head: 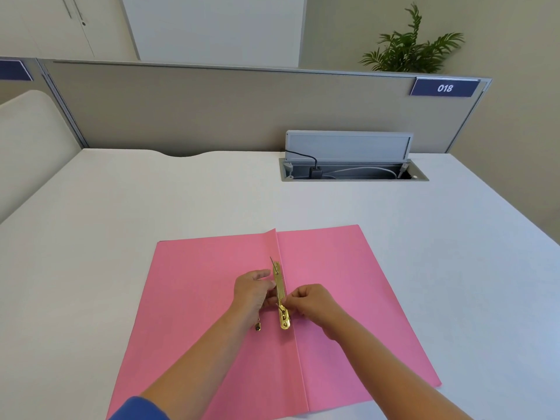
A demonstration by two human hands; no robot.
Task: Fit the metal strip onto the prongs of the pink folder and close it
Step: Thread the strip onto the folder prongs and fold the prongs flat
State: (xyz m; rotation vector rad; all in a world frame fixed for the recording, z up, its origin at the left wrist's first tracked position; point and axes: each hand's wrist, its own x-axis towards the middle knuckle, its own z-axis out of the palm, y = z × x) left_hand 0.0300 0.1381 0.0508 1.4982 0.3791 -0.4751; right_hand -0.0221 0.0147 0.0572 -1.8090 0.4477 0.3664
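Observation:
The pink folder [348,292] lies open and flat on the white desk, its spine fold running away from me. A gold metal strip [281,294] lies along the fold. A thin prong [273,263] sticks up through its far end. My left hand [253,291] rests on the left flap with fingers against the strip's left edge. My right hand [313,301] pinches the strip near its near end, where a second prong seems to sit. A small gold piece [257,328] shows under my left wrist.
The white desk [121,207] stretches wide around the folder. An open cable box [351,169] with a raised grey lid and cords sits at the back right. A beige partition [212,110] with a "018" label closes the far edge.

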